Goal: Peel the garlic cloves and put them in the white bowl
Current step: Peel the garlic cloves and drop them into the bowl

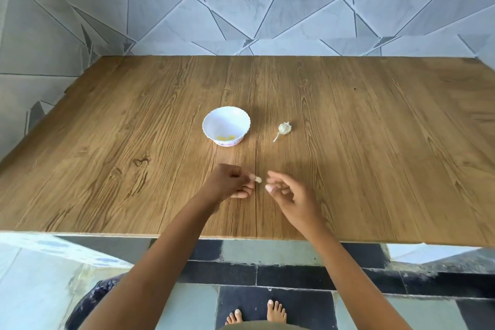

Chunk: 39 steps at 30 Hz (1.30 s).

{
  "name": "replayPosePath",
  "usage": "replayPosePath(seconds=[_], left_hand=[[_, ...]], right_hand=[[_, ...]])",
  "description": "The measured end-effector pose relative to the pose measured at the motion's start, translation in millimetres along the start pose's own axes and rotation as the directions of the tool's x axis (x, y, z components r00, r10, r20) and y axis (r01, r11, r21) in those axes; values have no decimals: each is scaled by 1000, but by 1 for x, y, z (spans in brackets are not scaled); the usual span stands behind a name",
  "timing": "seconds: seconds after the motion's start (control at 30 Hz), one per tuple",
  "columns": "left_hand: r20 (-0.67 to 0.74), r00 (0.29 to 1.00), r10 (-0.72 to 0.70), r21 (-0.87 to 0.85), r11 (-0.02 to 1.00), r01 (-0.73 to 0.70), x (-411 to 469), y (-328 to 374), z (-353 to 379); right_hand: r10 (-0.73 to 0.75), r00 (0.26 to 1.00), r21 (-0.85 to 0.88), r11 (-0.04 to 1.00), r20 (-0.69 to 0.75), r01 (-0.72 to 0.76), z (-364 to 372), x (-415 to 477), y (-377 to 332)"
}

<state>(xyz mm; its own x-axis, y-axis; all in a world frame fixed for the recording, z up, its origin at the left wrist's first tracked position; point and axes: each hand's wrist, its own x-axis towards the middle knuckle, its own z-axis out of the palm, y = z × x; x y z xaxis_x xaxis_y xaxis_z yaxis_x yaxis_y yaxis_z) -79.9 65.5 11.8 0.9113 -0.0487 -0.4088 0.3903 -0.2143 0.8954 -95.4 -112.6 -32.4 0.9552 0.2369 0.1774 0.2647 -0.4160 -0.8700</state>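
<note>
left hand (227,182): pinching clove (258,179) at fingertips
right hand (290,197): loose, empty, just beside clove
skin: suggest nipping clove end, stripping lengthwise; then white bowl (222,122)

head cam | looks forward and down | near, above wooden table (348,169) | single view

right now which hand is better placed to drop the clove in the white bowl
Left, probably: the left hand pinches the clove, and the white bowl sits just beyond it, farther from the right hand.
</note>
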Motion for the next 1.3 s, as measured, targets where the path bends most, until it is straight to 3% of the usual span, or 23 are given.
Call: replayPosePath(seconds=[0.13,0.27,0.37,0.5,0.57,0.83,0.97,1.3], left_hand=[[-80,996,31,-45,998,-35,-8,-7,9],[-125,985,120,41,992,-115,-10,-10,12],[-166,953,253,277,940,-201,-9,-11,15],[-144,933,330,474,851,-227,-7,-14,13],[-145,938,314,438,871,-224,-7,-15,12],[-198,953,230,204,960,-189,-3,-15,9],[-184,969,162,85,985,-149,-2,-14,5],[-160,977,143,-72,985,-156,8,-4,8]], right_hand=[[204,979,255,946,19,-202,7,8,-13],[247,967,335,907,63,-254,11,11,-13],[193,981,168,967,16,-193,16,13,-8],[-79,993,-119,991,-84,69,21,14,-4],[-140,986,-148,981,-92,126,20,17,-5],[-46,999,-83,996,-27,44,14,26,-4],[7,999,-69,998,-50,-10,9,26,-3],[102,979,-113,986,-175,-122,-10,44,8]])
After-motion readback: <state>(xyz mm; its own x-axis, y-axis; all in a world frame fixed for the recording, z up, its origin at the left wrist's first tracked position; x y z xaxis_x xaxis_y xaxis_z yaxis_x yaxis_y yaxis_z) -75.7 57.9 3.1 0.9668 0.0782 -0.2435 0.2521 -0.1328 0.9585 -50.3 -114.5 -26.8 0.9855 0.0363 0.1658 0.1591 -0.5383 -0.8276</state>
